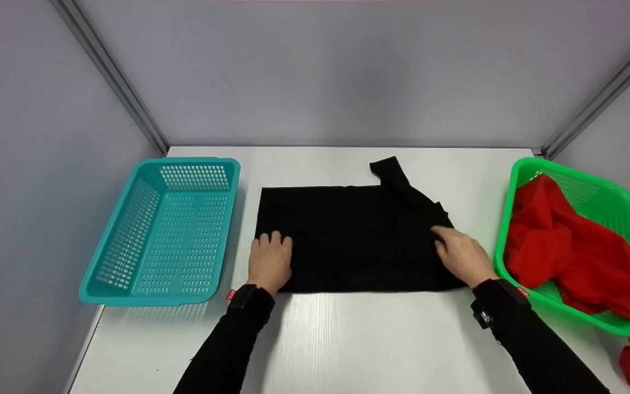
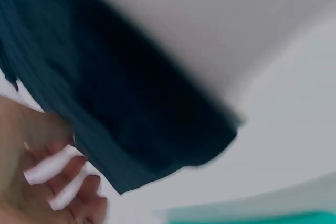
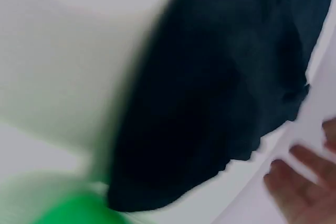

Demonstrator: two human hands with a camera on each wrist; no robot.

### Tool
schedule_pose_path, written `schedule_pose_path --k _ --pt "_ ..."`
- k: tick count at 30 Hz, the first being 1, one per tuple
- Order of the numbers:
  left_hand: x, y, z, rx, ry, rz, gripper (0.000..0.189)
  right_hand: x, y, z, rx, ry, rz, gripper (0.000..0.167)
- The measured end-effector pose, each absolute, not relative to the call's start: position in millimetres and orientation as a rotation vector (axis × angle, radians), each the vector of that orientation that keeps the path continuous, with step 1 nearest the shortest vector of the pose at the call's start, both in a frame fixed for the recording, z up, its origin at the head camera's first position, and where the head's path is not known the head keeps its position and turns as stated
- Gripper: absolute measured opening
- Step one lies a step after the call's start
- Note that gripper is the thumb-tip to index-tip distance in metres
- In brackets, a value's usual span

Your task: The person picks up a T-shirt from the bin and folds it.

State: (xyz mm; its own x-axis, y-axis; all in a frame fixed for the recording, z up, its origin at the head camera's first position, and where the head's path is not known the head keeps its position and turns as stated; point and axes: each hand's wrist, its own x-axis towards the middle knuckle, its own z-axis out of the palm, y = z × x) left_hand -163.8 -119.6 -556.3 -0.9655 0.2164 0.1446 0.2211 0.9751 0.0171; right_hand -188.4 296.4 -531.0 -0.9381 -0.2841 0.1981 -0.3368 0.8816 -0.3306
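A black garment (image 1: pixel 342 241) lies folded into a rough rectangle on the white table, with a sleeve-like strip (image 1: pixel 394 174) sticking out past its far right edge. At the garment's left side is my left hand (image 1: pixel 270 261), its fingers lightly bent and spread over the edge. My right hand (image 1: pixel 464 256) reaches over the right side, index finger extended above the fabric. In the left wrist view the loose fingers (image 2: pixel 73 174) are beside the cloth's border. The right wrist view has straight fingers (image 3: pixel 294 182) apart from the garment's uneven edge.
To the left stands a teal perforated basket (image 1: pixel 88 273). A green basket (image 1: pixel 503 232) on the right contains a red cloth (image 1: pixel 583 246), which hangs over its near rim. Grey panels (image 1: pixel 315 71) enclose the table (image 1: pixel 348 345) at the back and sides.
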Motion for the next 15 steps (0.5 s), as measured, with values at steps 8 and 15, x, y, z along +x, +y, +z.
schedule_pose_path --k 8,15 --pt "-152.5 -121.0 -566.3 -0.534 -3.098 -0.280 0.035 -168.4 294.8 -572.3 0.738 -3.013 0.410 0.048" --pt "-147.9 -128.6 -562.6 -0.583 -3.144 -0.327 0.039 -169.0 290.4 -572.3 0.599 -2.839 0.418 0.058"
